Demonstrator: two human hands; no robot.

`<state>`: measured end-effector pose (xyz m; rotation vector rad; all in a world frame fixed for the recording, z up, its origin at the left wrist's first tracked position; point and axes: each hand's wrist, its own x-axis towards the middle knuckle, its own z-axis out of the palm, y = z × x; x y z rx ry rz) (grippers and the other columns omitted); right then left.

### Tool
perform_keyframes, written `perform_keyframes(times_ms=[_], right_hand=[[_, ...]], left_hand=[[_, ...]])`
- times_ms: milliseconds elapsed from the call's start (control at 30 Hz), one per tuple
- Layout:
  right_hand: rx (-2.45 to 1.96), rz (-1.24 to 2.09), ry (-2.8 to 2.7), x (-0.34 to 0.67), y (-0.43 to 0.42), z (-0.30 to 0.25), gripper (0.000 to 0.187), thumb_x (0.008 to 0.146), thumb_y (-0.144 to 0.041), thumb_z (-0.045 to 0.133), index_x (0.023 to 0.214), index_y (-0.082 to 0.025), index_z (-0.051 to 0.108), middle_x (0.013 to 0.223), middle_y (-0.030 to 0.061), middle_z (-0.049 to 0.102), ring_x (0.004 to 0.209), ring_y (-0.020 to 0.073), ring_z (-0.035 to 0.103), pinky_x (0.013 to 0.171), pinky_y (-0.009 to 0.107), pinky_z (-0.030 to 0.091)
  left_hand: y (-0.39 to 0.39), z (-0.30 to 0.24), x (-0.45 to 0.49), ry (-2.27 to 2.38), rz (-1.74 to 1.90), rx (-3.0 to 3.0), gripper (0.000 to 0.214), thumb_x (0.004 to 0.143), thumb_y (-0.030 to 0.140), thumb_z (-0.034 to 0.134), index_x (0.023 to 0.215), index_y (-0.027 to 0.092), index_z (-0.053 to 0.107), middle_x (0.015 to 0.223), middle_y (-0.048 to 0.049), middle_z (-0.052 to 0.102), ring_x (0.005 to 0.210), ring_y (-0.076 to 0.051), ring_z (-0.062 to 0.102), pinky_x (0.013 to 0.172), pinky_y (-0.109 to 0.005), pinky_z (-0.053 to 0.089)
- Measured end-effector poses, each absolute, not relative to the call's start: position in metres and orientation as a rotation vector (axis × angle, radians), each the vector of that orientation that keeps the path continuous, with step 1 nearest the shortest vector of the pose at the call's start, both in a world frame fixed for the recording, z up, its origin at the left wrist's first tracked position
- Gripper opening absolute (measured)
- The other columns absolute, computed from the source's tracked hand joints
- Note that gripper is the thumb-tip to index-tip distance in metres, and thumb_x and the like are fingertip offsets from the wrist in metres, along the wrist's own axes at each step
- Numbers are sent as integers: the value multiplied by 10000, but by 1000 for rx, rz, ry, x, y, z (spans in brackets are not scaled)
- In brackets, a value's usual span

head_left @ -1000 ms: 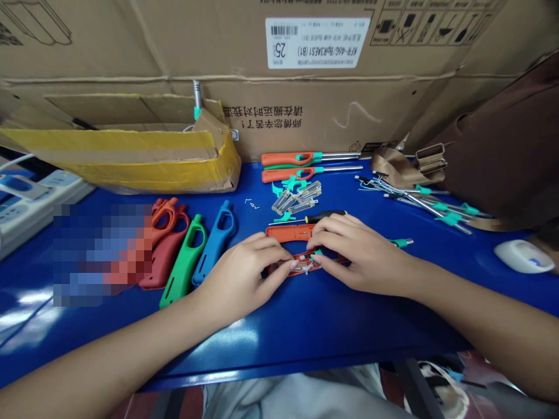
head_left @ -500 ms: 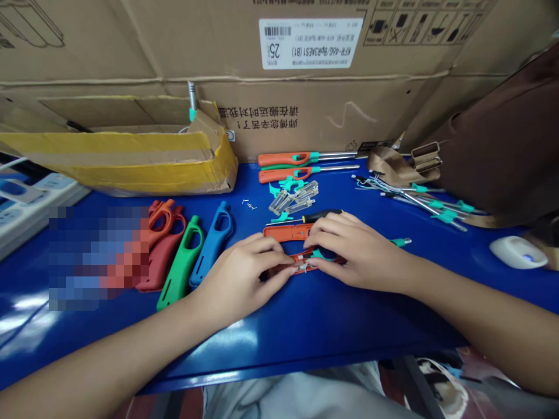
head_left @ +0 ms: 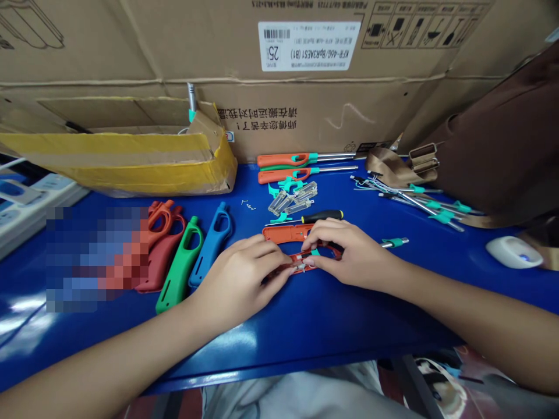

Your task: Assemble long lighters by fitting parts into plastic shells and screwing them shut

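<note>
My left hand [head_left: 247, 276] is closed, its fingertips pinching the left part of an orange gas lighter casing [head_left: 300, 255] that lies open on the blue table. Its clear tank and small inner parts show between my fingertips; the far left end is hidden. From the other side my right hand [head_left: 349, 250] bends its thumb and fingers over the same casing, gripping near the teal trigger [head_left: 315, 252]. A metal tube with a teal collar [head_left: 395, 242] sticks out to the right. Just behind lies a second orange casing half [head_left: 286, 234], inside facing up.
Behind are a screwdriver [head_left: 323, 216], clear tanks [head_left: 288, 201], teal triggers [head_left: 290, 184] and assembled lighters [head_left: 279, 174]. Coloured casings [head_left: 179, 265] lie left, near a yellow-taped box [head_left: 174, 169]. Wired metal tubes [head_left: 419, 201] and a white mouse [head_left: 514, 252] lie right.
My right hand has shifted slightly left, its fingers drawn back from the screwdriver handle, which shows more. More of the metal tube shows at the right. My left hand has stayed nearly in place.
</note>
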<state>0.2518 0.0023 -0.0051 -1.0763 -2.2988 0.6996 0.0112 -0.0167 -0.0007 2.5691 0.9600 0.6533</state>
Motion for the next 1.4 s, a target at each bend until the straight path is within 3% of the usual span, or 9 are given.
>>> perform_keyframes(times_ms=[333, 900, 1033, 1200, 1400], right_hand=[[-1115, 694, -2274, 250, 1, -5, 86, 850, -161, 741, 904, -221, 712, 927, 14, 719, 891, 177, 641, 830, 340, 460], [-1137, 668, -2244, 244, -3, -6, 110, 869, -114, 676, 878, -222, 692, 906, 7, 709, 887, 180, 623, 857, 366, 446], [-1094, 702, -2146, 246, -1, -2, 121, 954, -182, 593, 889, -208, 691, 900, 43, 682, 829, 173, 620, 740, 324, 485], [-1155, 428, -2298, 262, 10, 4, 109, 930, -135, 578, 934, -201, 664, 988, 76, 655, 939, 229, 587, 842, 400, 487], [-1209, 343, -2585, 273, 12, 9, 138, 908, -110, 574, 982, -196, 653, 1063, 84, 600, 980, 247, 560, 864, 426, 475]], left_hand=[[-16, -1, 13, 904, 697, 2585, 142, 968, 213, 640, 1072, 194, 734, 1034, -44, 755, 952, -211, 623, 851, -371, 514], [-20, -3, 17, 970, 736, 2650, 156, 977, 260, 638, 979, 179, 772, 980, -28, 773, 898, -204, 665, 779, -354, 500], [-20, -1, 16, 985, 682, 2669, 162, 980, 260, 630, 979, 183, 773, 978, -21, 777, 883, -205, 667, 777, -369, 498], [-17, 3, 11, 1007, 621, 2683, 153, 977, 258, 626, 987, 188, 761, 978, -17, 779, 893, -215, 670, 782, -375, 498], [-13, 6, 6, 1084, 589, 2697, 158, 964, 267, 637, 1062, 177, 723, 916, -35, 755, 864, -229, 651, 757, -372, 513]])
